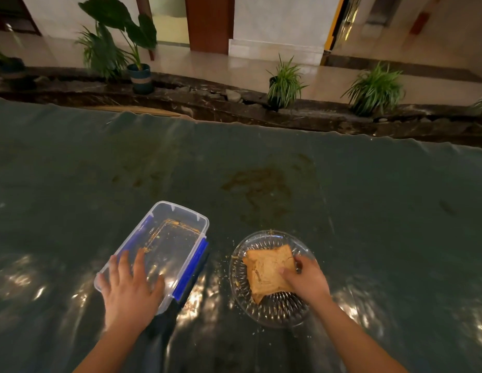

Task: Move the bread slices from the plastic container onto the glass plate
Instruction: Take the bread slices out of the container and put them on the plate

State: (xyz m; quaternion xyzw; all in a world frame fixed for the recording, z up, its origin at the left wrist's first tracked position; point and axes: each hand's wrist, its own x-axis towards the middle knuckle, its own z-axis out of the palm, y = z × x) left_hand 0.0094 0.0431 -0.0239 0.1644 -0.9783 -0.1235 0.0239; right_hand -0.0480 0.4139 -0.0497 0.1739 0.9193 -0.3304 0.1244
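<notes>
My right hand (pixel 306 278) has its fingers (pixel 288 273) closed on the near right corner of the bread (pixel 266 270), thumb side hidden beneath, so I cannot confirm how deep the pinch goes. The bread lies on the plate (pixel 272 316), tilted across the centre, its far corner toward the rim; it looks like more than one slice stacked, though I cannot count them. Judgement: the bread is light, toasted and dry at the crust, stiff enough to lift by an edge but liable to crack or shed if pinched hard; a flat hold across a corner or two opposite edges suits it best. Crumbs (pixel 226 265) lie scattered between plate and box, which supports that view. The plate is cut glass, ribbed, heavy for its size and breakable; it would slide on the glossy cloth (pixel 261 157) if nudged. My left hand (pixel 129 286) rests spread, fingers apart, on the near end of the box (pixel 164 246), palm down over the rim, steadying it without gripping. The box holds only crumbs and no slice, so the transfer appears complete or nearly so. Its blue clips (pixel 191 270) hang open on the side nearest the plate. Nothing stands between box and plate. Potted plants (pixel 284 82) sit well beyond the table, no obstruction.
</notes>
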